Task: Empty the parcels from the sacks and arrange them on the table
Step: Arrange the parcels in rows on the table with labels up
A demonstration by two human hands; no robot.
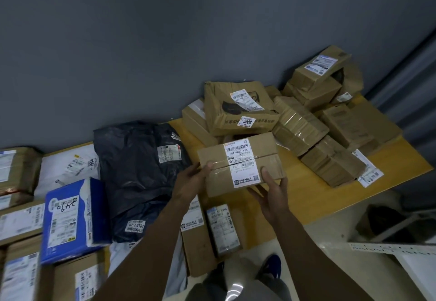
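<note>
Nearest, at 6 o'clock: two bare forearms reaching up. At 9 o'clock, blue parcel among others on the yellow table, dark plastic mailer beside it. At centre, left hand gripping the near-left corner of a labelled cardboard box held over the table; right hand gripping its near-right edge, thumb on top. At 2 o'clock, heaped brown cartons.

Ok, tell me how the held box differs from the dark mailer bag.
The cardboard box is stiff, brown and taped; the dark mailer bag is soft, crinkled plastic. The box is held by the left hand and right hand; the bag lies on the table. The bag looks larger. Both carry white shipping labels.
</note>
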